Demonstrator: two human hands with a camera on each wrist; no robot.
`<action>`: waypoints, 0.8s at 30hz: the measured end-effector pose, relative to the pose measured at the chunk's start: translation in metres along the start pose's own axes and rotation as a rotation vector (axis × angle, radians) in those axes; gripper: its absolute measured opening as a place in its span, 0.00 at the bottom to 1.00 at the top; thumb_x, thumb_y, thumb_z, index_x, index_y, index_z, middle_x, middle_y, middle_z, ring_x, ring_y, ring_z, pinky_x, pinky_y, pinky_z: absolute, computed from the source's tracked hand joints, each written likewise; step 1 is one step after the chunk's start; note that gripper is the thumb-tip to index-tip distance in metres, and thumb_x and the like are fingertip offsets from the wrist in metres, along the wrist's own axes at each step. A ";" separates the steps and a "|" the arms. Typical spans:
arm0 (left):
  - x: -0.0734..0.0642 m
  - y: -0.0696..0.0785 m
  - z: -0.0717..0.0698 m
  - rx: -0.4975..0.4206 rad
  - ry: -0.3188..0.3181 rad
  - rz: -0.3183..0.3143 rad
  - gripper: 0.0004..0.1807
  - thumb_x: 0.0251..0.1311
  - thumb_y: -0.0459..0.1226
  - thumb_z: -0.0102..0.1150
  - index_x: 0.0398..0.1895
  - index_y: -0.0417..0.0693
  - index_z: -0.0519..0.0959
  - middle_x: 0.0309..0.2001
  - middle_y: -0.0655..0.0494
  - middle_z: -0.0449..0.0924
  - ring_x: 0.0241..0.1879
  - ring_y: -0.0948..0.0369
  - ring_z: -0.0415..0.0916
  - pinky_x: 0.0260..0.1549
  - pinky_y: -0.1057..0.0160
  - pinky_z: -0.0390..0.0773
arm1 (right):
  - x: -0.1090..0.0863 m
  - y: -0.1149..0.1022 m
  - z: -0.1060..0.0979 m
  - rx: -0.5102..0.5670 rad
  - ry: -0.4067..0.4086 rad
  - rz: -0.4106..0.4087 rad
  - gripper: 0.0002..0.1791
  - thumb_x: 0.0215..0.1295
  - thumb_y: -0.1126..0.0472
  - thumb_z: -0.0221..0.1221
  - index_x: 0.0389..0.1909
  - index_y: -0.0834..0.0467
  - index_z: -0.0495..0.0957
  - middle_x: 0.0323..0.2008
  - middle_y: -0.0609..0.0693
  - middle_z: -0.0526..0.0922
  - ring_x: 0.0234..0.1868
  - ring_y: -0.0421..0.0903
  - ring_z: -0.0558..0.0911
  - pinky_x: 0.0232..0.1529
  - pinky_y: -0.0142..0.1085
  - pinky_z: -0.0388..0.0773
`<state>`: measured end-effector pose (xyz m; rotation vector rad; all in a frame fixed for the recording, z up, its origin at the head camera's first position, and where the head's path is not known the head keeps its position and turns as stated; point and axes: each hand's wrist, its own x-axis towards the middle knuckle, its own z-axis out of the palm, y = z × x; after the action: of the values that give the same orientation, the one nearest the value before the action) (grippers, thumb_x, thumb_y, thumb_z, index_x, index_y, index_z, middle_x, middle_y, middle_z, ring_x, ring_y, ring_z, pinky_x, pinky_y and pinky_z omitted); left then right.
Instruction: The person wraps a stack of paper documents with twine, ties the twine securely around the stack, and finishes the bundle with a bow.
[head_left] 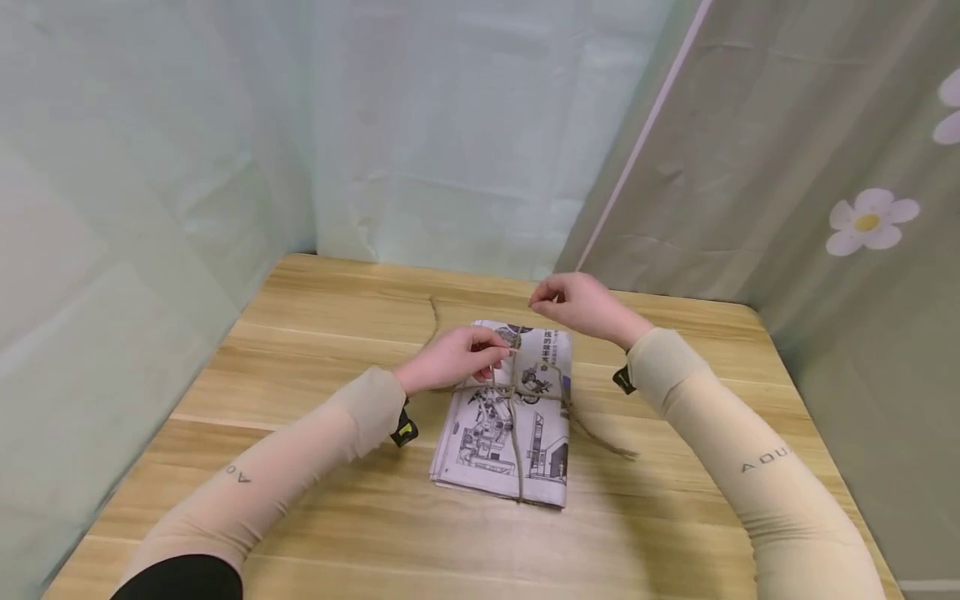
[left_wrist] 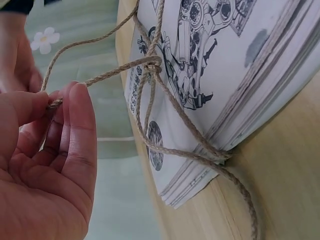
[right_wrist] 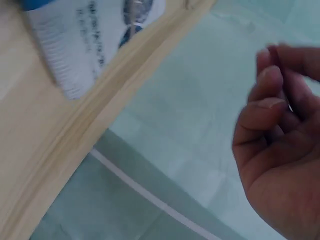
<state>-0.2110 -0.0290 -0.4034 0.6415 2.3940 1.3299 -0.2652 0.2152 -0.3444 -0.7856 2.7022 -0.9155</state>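
Note:
A stack of folded newspapers lies on the wooden table, bound crosswise with brown twine. My left hand is over the upper left of the stack. Its thumb and fingertips pinch a strand of the twine, which runs taut from the knot. Beyond the stack's upper right corner, my right hand is raised. In the right wrist view, that hand has its fingers curled and the tips close to the thumb, with no twine showing between them.
One loose twine end lies to the left of the stack, another to its right. Pale curtains surround the wooden table; a grey one with flowers hangs at the right.

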 end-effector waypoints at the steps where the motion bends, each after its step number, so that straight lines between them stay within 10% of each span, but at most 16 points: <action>1: 0.000 0.000 -0.001 0.008 0.003 -0.002 0.13 0.75 0.41 0.58 0.53 0.45 0.84 0.41 0.43 0.84 0.33 0.59 0.82 0.36 0.60 0.85 | -0.005 0.000 0.001 -0.022 -0.032 -0.005 0.08 0.74 0.54 0.61 0.45 0.51 0.86 0.40 0.46 0.86 0.37 0.45 0.81 0.40 0.44 0.78; 7: -0.001 0.002 -0.007 0.005 0.017 -0.015 0.11 0.75 0.43 0.58 0.50 0.49 0.84 0.38 0.46 0.84 0.34 0.58 0.82 0.37 0.61 0.85 | -0.015 -0.009 0.018 -0.106 -0.165 -0.070 0.06 0.70 0.52 0.64 0.40 0.47 0.88 0.35 0.42 0.87 0.33 0.41 0.81 0.36 0.41 0.79; 16: -0.003 0.003 -0.013 0.037 0.046 -0.041 0.15 0.75 0.47 0.56 0.55 0.51 0.83 0.43 0.47 0.85 0.37 0.52 0.83 0.41 0.54 0.85 | -0.008 -0.016 0.028 -0.106 -0.149 -0.090 0.04 0.68 0.55 0.66 0.37 0.50 0.87 0.31 0.42 0.86 0.30 0.41 0.80 0.35 0.39 0.79; 24: -0.024 -0.024 -0.044 0.438 0.080 -0.006 0.11 0.69 0.39 0.62 0.49 0.45 0.85 0.43 0.56 0.85 0.42 0.58 0.80 0.45 0.55 0.80 | -0.013 -0.014 0.027 -0.010 -0.089 -0.031 0.06 0.69 0.58 0.65 0.41 0.55 0.88 0.31 0.42 0.86 0.30 0.43 0.81 0.34 0.40 0.80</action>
<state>-0.2176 -0.0843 -0.4000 0.7001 2.7763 0.8405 -0.2397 0.1990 -0.3573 -0.8518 2.6270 -0.8526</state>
